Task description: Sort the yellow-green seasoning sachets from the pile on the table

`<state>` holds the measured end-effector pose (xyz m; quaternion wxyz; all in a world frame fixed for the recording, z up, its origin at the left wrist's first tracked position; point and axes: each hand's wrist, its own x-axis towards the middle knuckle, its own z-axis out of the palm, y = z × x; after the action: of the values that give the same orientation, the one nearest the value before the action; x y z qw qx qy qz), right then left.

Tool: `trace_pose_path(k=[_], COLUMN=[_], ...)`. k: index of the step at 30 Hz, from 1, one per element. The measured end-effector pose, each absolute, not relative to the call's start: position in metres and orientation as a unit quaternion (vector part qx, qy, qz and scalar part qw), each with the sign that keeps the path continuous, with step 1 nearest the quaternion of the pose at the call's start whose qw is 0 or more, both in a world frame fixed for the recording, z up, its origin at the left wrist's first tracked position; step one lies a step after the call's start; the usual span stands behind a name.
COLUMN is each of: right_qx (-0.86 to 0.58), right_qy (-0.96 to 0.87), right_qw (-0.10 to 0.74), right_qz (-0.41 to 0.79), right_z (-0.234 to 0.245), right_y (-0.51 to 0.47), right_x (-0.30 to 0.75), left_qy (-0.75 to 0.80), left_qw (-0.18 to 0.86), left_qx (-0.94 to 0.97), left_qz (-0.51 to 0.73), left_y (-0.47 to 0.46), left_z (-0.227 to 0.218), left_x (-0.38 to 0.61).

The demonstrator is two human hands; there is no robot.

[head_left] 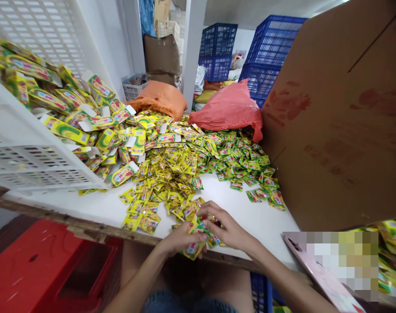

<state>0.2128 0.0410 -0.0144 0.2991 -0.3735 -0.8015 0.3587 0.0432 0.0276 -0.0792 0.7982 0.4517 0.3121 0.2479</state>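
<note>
At the table's front edge, my left hand (178,238) is closed on a small yellow-and-green printed carton (193,251). My right hand (229,229) curls against the carton's upper end, its fingers closed around small shiny sachets (216,220) that are partly hidden. Just beyond my hands spreads a pile of yellow sachets (165,171). Green sachets (238,152) lie heaped behind it to the right. More yellow cartons (96,121), several with white end flaps raised, spill out of a tipped white plastic crate (38,143) on the left.
A large brown cardboard box (331,130) stands on the right. An orange sack (161,98) and a red sack (227,108) lie behind the piles. A phone-like slab (318,271) sits at front right. Beneath are a red stool (38,265) and a blue crate (261,291).
</note>
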Motion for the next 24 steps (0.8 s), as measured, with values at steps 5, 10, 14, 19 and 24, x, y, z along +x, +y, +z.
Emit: trace_pose_path(k=[5, 10, 14, 19, 24], right_qx=[-0.482, -0.498, -0.473, -0.449, -0.476], right_qy=[-0.744, -0.777, -0.826, -0.869, -0.818], right_qw=[0.355, 0.305, 0.242, 0.137, 0.287], right_qz=[0.297, 0.236, 0.19, 0.156, 0.149], right_z=[-0.018, -0.013, -0.003, -0.005, -0.017], right_y=[0.036, 0.03, 0.032, 0.029, 0.025], right_x=[0.218, 0.225, 0.225, 0.21, 0.198], left_qy=[0.32, 0.323, 0.323, 0.347, 0.353], left_qw=[0.789, 0.774, 0.753, 0.737, 0.689], left_qx=[0.443, 0.452, 0.483, 0.487, 0.506], left_qz=[0.279, 0.302, 0.308, 0.316, 0.381], left_y=[0.029, 0.032, 0.032, 0.028, 0.035], left_z=[-0.075, -0.077, -0.082, -0.091, -0.092], left_x=[0.043, 0.043, 0.045, 0.049, 0.048])
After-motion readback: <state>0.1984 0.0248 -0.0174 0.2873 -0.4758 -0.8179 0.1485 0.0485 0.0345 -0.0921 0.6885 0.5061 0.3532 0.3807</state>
